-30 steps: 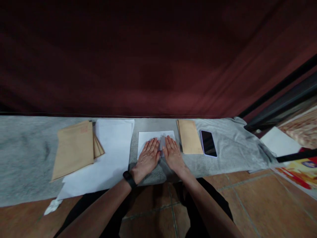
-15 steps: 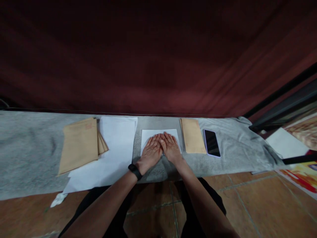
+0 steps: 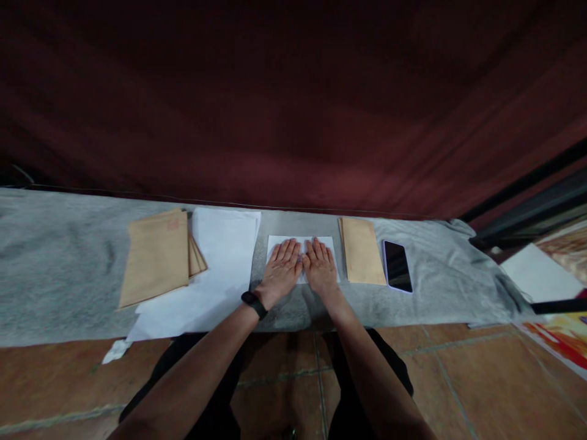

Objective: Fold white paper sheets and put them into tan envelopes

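A white sheet of paper [image 3: 300, 278] lies on the grey cloth in front of me, partly covered by both hands. On its left half rests my left hand [image 3: 282, 269], palm down and fingers stretched out; a dark band circles that wrist. Flat on the right half is my right hand [image 3: 321, 267], its fingers also extended. The thumbs nearly meet at the middle of the sheet. Neither hand grips anything. Whether the paper is folded beneath them I cannot tell.
Brown envelopes [image 3: 158, 260] overlap larger white sheets [image 3: 224, 256] on the left. Right of my hands lie more brown envelopes [image 3: 364, 252] and a phone [image 3: 397, 266]. The grey cloth [image 3: 440, 275] covers the long surface, backed by a dark red curtain [image 3: 293, 122]. Tiled floor [image 3: 463, 366] shows below.
My hands, overlapping at the sheet's middle before, have moved apart to its left and right halves. The whole view has shifted and tilted slightly.
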`<state>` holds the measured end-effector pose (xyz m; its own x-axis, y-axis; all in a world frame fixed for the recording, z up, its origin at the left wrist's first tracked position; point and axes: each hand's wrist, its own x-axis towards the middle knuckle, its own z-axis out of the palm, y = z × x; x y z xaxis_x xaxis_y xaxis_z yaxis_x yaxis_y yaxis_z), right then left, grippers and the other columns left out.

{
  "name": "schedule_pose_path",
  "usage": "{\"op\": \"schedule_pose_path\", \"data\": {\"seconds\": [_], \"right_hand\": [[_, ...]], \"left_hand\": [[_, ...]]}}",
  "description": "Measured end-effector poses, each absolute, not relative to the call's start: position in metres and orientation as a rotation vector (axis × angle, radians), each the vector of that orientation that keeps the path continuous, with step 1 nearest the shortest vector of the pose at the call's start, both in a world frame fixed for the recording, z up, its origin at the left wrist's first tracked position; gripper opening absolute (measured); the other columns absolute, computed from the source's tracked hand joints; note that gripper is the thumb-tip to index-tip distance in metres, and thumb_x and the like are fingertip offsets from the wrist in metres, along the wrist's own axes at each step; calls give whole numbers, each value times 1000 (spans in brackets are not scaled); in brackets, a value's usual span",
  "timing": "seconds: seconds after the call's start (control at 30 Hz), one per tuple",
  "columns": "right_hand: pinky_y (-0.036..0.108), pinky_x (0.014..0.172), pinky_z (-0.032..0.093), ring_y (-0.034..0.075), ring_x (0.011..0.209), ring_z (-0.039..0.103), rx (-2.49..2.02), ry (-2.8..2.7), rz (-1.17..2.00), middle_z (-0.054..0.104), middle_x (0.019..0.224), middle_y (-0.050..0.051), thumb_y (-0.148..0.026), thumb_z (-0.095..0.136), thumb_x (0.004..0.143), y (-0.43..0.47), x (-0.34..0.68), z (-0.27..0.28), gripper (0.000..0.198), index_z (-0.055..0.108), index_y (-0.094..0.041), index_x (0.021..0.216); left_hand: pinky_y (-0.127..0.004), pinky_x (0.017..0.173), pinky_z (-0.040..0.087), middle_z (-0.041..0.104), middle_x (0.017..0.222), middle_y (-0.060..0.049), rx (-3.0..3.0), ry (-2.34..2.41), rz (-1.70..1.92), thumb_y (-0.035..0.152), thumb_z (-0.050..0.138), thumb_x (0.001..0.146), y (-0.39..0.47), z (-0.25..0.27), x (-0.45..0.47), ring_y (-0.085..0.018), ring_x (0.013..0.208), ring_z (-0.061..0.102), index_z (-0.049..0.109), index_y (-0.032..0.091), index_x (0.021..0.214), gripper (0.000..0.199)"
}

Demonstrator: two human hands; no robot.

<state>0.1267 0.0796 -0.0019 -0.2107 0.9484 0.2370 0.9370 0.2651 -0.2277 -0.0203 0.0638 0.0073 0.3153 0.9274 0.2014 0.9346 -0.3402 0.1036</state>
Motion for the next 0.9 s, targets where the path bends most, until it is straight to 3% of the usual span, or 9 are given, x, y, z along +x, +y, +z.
{"op": "schedule_pose_path", "data": {"seconds": [0.47,0.7,0.9], "right_hand": [[49,121,27,29,151,29,-1682,-2226,-35,32,162,17,-42,29,107,61,159,-18,60,31,-10,157],[52,120,30,31,149,32,-1657,-2170,-60,36,160,20,-38,31,107,45,168,-21,58,35,-6,155],[48,123,28,25,152,27,-1496,-2312,111,36,161,15,-36,26,107,33,162,-5,56,36,-9,155]], "left_hand": [[-48,125,18,33,163,-13,-2457,-1878,-370,48,32,103,58,9,-35,-27,153,26,36,11,155,64],[-51,125,18,33,163,-13,-2445,-1877,-368,47,35,102,56,9,-34,-29,152,27,38,15,154,61],[-50,127,17,26,166,-10,-2488,-1771,-378,36,38,102,55,18,-29,-27,155,19,34,16,156,58]]}}
